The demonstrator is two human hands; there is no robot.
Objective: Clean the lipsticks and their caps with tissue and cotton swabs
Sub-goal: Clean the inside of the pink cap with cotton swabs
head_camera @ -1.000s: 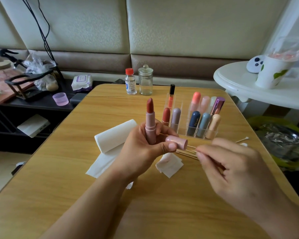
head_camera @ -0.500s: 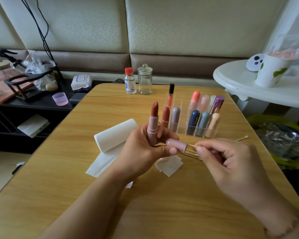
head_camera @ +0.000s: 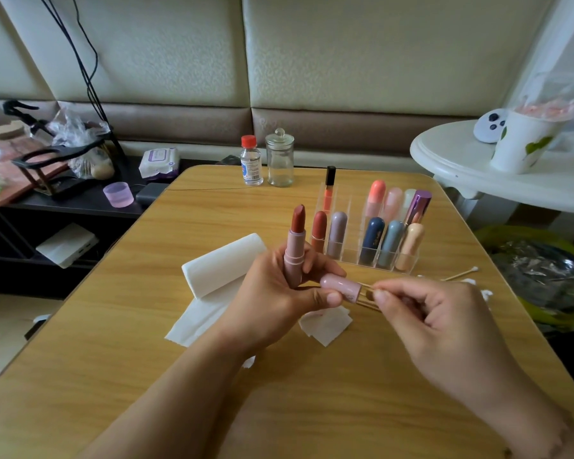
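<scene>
The left hand (head_camera: 272,299) grips an upright pink lipstick (head_camera: 295,246) with its bullet exposed, and pinches its cap (head_camera: 340,288) sideways. The right hand (head_camera: 441,326) pinches a cotton swab (head_camera: 367,286) whose tip sits in the cap's mouth. Folded tissue (head_camera: 219,270) lies left of the hands on the surface (head_camera: 113,342).

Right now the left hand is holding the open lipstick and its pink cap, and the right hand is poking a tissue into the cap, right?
Not quite. In the head view the right hand pokes a cotton swab, not a tissue, into the pink cap. The left hand does hold the open lipstick and the cap.
</scene>
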